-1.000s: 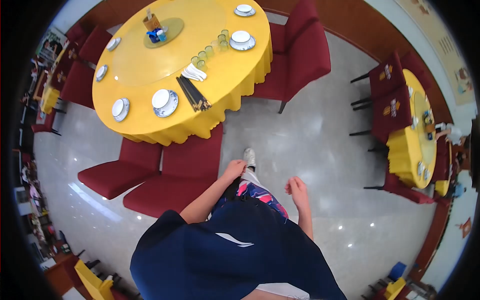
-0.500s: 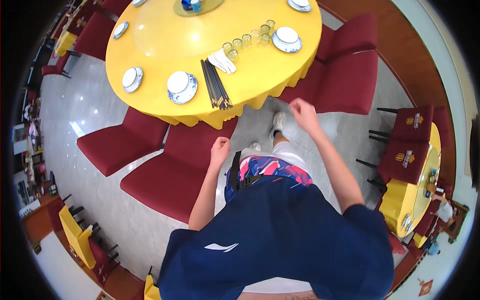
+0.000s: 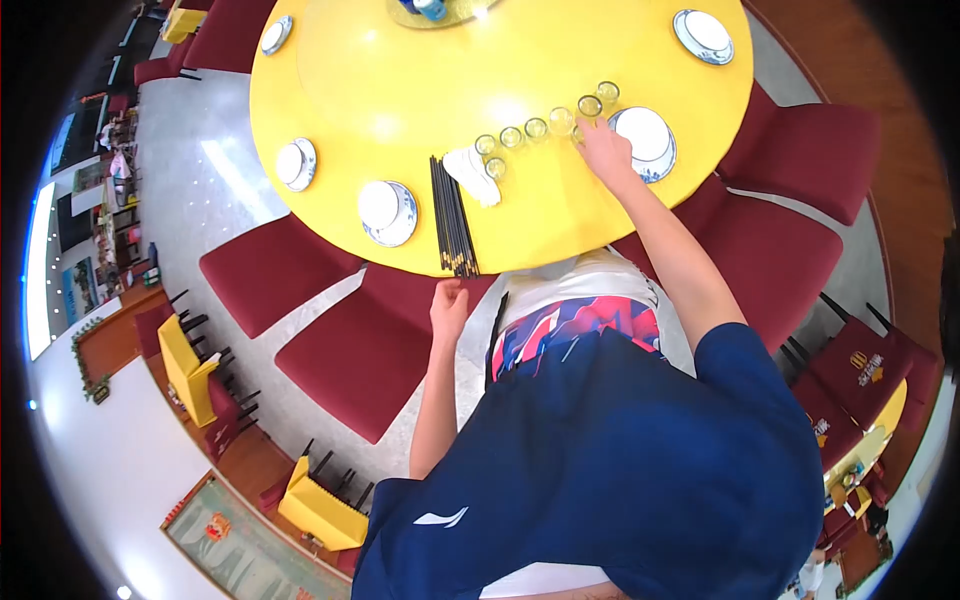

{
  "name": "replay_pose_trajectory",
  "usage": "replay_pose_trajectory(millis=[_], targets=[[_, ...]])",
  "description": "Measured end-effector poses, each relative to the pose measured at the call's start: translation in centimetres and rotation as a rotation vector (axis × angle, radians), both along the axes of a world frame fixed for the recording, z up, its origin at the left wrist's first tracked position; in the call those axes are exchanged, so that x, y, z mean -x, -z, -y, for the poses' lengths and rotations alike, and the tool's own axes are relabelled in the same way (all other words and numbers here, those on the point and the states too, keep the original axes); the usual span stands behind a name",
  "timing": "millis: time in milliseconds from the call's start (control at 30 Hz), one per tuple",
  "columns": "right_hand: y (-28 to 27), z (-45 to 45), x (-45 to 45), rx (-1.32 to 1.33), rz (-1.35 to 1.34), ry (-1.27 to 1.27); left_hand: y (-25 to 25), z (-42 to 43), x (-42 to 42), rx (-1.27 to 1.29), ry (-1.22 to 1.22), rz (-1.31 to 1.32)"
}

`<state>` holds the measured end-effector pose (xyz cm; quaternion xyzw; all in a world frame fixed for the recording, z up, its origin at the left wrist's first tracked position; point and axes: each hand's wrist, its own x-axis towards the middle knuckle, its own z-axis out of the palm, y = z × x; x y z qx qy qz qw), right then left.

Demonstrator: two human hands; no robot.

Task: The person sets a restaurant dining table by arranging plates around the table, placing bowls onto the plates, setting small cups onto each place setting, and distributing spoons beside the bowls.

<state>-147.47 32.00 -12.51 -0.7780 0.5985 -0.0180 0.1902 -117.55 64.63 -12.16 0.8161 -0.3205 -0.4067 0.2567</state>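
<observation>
My right hand [image 3: 606,152] is over the table, its fingers closed at the rim of a small clear glass [image 3: 577,134], which they partly hide. Other glasses, such as one glass [image 3: 589,106] just beyond my fingers, run in a slanting row to the left. Close by on the right sits a white bowl [image 3: 641,133] on a blue-patterned plate [image 3: 663,168]. My left hand [image 3: 449,308] hangs at the table's near edge with curled fingers and nothing visible in them. Just above it lie several black chopsticks [image 3: 453,215], side by side, with a folded white cloth [image 3: 472,176] against them.
The round table has a yellow cloth [image 3: 330,120] and a turntable. More bowls on plates stand around it, one bowl [image 3: 379,205] at the near left. Dark red chairs [image 3: 350,350] surround the table, including one chair [image 3: 770,250] at my right.
I have come nearer to the table. My right hand has moved from beside the table edge to the glasses. My left hand has come up to just below the chopsticks' ends.
</observation>
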Motion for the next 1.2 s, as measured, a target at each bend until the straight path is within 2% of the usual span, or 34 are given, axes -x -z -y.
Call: replay_pose_trajectory(millis=[67, 167, 233, 300, 367, 467, 700, 767, 900, 1000, 1067, 1133, 1200], targets=[[0.3, 0.9, 0.0, -0.037, 0.045, -0.020, -0.8, 4.9, 2.2, 0.088, 0.106, 0.175], [-0.6, 0.7, 1.2, -0.045, 0.136, -0.054, -4.0, 13.2, 5.7, -0.015, 0.162, 0.178], [-2.7, 0.0, 2.7, -0.029, 0.188, -0.065, -4.5, 17.3, 7.5, 0.139, 0.279, 0.353], [-5.6, -0.2, 4.8, -0.052, 0.299, 0.039, -4.2, 20.5, 8.7, 0.120, 0.277, 0.353], [-7.1, 0.7, 6.9, -0.068, 0.289, 0.135, -2.2, 22.6, 8.8, 0.174, 0.344, 0.436], [-6.0, 1.4, 9.1, -0.105, 0.287, 0.233, -1.1, 24.5, 9.2, 0.115, 0.378, 0.536], [-2.1, 3.3, 10.1, -0.123, 0.125, 0.153, -0.1, 24.8, 8.3, 0.100, 0.274, 0.498], [-1.3, 3.1, 9.9, -0.127, 0.109, 0.150, -0.7, 24.1, 7.9, 0.156, 0.306, 0.518], [-1.8, 2.9, 9.2, -0.132, 0.043, 0.177, -4.4, 21.9, 6.0, 0.291, 0.218, 0.556], [-3.7, 2.3, 7.6, -0.102, -0.119, 0.199, -7.1, 19.6, 2.1, 0.336, 0.037, 0.509], [-4.9, 1.6, 6.4, 0.046, -0.166, 0.175, -8.0, 18.0, -1.8, 0.336, -0.033, 0.522], [-5.8, 1.3, 3.9, 0.100, -0.186, 0.149, -7.1, 16.5, -6.7, 0.354, -0.002, 0.585], [-4.9, 1.1, 1.2, 0.103, -0.044, -0.043, -6.0, 15.9, -10.5, 0.287, 0.006, 0.564]])
